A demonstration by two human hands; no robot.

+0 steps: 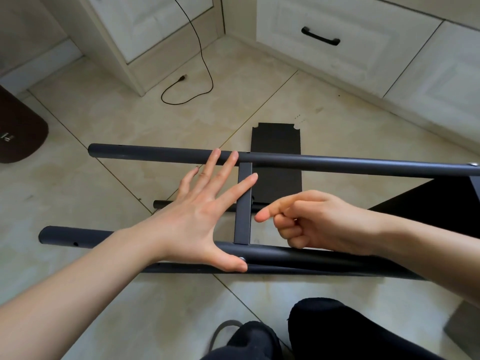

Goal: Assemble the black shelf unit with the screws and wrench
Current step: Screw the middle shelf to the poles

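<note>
The left hand (pixel 197 216) lies spread on the shelf frame (pixel 337 165), thumb hiding a screw (pixel 242 259); the right hand (pixel 311 222) is curled, contents unclear.

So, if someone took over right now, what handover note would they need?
Left hand: open, fingers spread, fingertips at the far tube, thumb by the screw on the near tube.
Right hand: fingers curled, forefinger pointing toward the crossbar; whether it holds anything I cannot tell.
Frame lies on the floor; the crossbar spans the two tubes. A loose shelf panel lies behind it, and another short tube beneath.
Done: crossbar in place, one screw seated at its near end.
Left: remaining holes and the panel. No wrench is in view.
</note>
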